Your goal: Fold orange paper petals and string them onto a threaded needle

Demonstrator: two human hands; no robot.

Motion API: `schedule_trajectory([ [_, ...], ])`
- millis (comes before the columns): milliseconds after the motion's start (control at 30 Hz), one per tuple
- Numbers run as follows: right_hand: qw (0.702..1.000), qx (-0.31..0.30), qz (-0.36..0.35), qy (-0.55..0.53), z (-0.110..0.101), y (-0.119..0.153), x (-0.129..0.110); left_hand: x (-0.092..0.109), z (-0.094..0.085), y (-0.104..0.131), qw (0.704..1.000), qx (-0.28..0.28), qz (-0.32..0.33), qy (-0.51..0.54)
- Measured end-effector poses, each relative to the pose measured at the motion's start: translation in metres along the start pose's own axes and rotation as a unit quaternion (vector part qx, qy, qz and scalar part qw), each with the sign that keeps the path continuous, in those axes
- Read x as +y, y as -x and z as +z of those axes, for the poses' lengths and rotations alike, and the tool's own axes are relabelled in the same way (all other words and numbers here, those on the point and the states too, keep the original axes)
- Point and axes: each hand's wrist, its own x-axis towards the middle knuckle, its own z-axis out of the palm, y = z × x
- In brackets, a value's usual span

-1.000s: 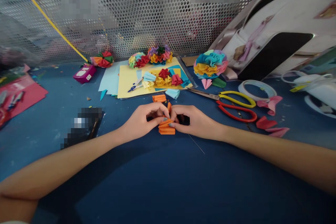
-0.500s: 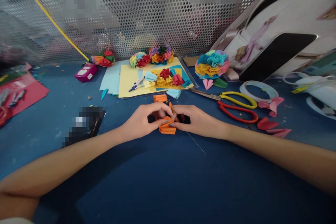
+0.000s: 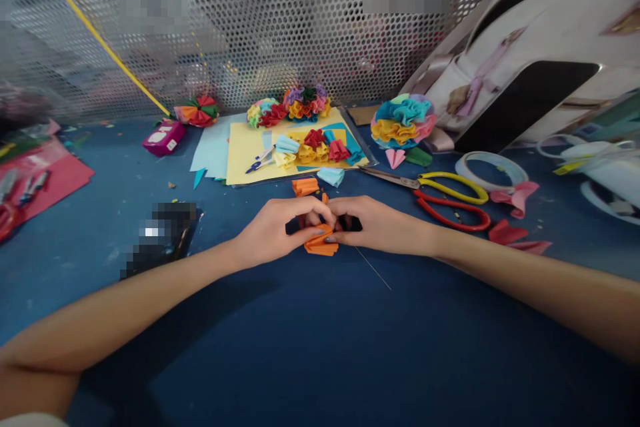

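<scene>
Pleated orange paper point(image 3: 321, 245) is pinched between both hands just above the blue table. My left hand point(image 3: 275, 227) is closed on its left side, thumb across the folds. From the right, my right hand point(image 3: 377, 227) grips the same piece, its thumb tip pressed on the pleats and its fingers meeting those of the left. The curled fingertips hide the upper part of the paper. A thin straight strand point(image 3: 373, 268), thread or wire, runs out below the right hand. Just beyond the fingers lie another folded orange piece point(image 3: 305, 187) and a light blue one point(image 3: 331, 177).
Scissors point(image 3: 435, 193) with yellow and red handles lie to the right, beside a tape roll point(image 3: 493, 170). Paper flowers point(image 3: 403, 121) and yellow sheets point(image 3: 245, 153) are at the back. A pixelated dark object point(image 3: 165, 237) sits left; a pale bag point(image 3: 545, 33) stands at right.
The orange paper has shifted slightly right and its pleats look more fanned. Both hands have drawn a little closer together, still pinching it.
</scene>
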Motion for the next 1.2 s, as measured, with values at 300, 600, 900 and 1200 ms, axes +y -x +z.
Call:
schedule_trajectory([
  [300,1.0,0.015,0.011,0.016,0.003,0.0,-0.003,0.003,0.004,0.002,1.0,0.015,-0.005,-0.009],
  [600,0.999,0.028,0.013,0.032,0.004,0.001,-0.008,0.004,0.001,-0.001,0.997,-0.04,-0.059,0.036],
  [900,0.998,0.04,0.001,0.039,0.007,0.001,-0.006,0.003,-0.001,-0.002,0.982,-0.07,-0.136,0.113],
  [1200,0.998,0.043,0.007,0.045,0.007,0.002,-0.006,0.009,-0.002,-0.005,0.985,-0.089,-0.131,0.074],
])
